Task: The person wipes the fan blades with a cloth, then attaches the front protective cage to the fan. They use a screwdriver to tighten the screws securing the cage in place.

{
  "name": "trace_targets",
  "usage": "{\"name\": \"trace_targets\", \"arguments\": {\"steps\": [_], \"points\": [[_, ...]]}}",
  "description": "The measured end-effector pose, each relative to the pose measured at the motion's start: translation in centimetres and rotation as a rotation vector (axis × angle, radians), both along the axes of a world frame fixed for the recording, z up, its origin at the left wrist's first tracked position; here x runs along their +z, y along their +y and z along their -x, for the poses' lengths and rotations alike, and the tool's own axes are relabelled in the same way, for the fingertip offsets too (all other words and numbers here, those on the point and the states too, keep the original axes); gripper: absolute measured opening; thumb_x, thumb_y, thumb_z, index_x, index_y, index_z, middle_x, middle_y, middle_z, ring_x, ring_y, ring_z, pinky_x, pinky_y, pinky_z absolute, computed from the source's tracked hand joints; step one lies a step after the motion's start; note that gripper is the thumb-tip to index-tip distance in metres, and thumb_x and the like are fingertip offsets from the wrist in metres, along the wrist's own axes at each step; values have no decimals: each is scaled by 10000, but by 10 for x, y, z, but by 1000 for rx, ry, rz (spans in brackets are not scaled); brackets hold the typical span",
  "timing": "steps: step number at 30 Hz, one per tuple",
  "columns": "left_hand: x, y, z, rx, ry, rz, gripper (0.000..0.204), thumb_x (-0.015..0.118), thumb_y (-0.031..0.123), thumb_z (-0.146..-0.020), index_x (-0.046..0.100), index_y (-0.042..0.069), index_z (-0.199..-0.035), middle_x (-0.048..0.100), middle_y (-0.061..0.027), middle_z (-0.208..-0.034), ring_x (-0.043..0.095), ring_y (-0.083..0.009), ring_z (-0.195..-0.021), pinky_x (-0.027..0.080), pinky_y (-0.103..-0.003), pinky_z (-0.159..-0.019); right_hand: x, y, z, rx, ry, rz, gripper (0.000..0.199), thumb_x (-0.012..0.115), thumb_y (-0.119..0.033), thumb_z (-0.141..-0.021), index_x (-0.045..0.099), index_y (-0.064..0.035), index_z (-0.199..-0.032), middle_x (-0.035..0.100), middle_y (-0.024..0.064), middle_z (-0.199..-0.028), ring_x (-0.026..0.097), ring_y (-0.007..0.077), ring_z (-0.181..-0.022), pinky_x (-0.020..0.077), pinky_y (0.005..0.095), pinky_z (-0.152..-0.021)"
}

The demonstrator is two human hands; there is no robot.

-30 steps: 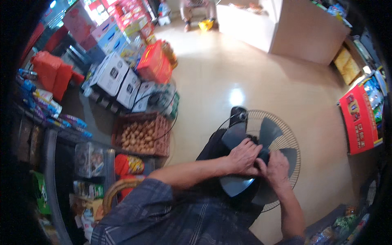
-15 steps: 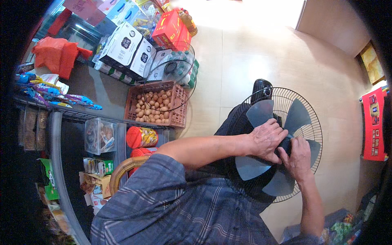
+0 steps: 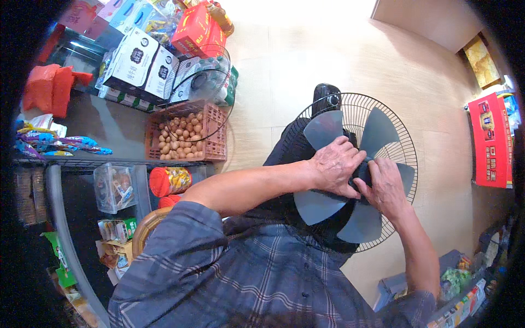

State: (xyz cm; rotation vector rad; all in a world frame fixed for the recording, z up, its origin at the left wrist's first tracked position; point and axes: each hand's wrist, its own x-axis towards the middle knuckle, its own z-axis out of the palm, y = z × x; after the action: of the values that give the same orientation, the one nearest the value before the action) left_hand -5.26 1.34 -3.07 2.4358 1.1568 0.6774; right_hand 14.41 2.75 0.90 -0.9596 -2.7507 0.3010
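Note:
A fan with grey-blue blades (image 3: 319,206) lies face up in front of my body, its round black wire rear guard (image 3: 405,123) behind the blades. My left hand (image 3: 338,167) bends its fingers over the hub area from the left, closed on the blade piece. From the right, my right hand (image 3: 386,187) curls thumb and fingers around the dark centre hub (image 3: 362,165). The two thumbs come close together just below the hub. My fingers partly hide the hub, so any small part there cannot be made out. Above the blades shows the fan's black glossy base piece (image 3: 326,99).
At the left, a wire front guard (image 3: 228,104) leans against a brown plastic crate (image 3: 217,134) of eggs. White cartons (image 3: 135,57) and a red box (image 3: 197,30) stand behind. Shelves with jars and packets line my left side. A red carton (image 3: 490,142) stands at the right.
The whole view has shifted, so the fan and surroundings sit further left and higher. Both hands stay at the hub, the right fingers curled slightly differently around it.

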Motion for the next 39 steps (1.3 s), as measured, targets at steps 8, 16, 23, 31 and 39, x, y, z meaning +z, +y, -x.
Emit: {"name": "trace_targets", "arguments": {"steps": [8,16,23,31,39], "points": [[6,-2,2,20,52,37,844,728,564,-686,517,-97,-1166,608,-230,-1019,585,-360,-1012,379,-457,-1025,1,-4,5,-137,33,57,432,699,-307,-812,556,32,-1038,546,201,-937,535,370,-901,459,444,-793],[35,-2,94,-25,-228,-421,553,749,355,-751,566,4,-1137,565,-176,-1181,541,-348,-1126,424,-465,-995,-5,-20,4,-315,132,91,454,721,-300,-805,547,17,-1078,542,201,-1015,512,382,-956,441,446,-830],[-83,11,271,654,72,-229,383,688,225,-797,574,46,-1116,567,-173,-1143,555,-331,-1069,452,-429,-911,-7,-19,9,-394,124,162,457,725,-295,-808,540,22,-1081,536,200,-989,496,381,-943,422,440,-830],[-202,33,418,1054,530,36,407,598,169,-807,469,28,-1167,526,-164,-1137,514,-317,-1096,407,-437,-913,-13,-30,10,-525,28,173,533,737,-220,-823,499,36,-1226,558,215,-1156,532,369,-1074,423,445,-920],[-225,57,437,1141,606,350,315,631,128,-783,554,62,-1082,629,-142,-1072,597,-316,-1026,438,-429,-874,-25,-27,2,-634,84,369,594,724,-193,-840,458,32,-1320,515,222,-1300,486,362,-1214,363,445,-1037]]}}
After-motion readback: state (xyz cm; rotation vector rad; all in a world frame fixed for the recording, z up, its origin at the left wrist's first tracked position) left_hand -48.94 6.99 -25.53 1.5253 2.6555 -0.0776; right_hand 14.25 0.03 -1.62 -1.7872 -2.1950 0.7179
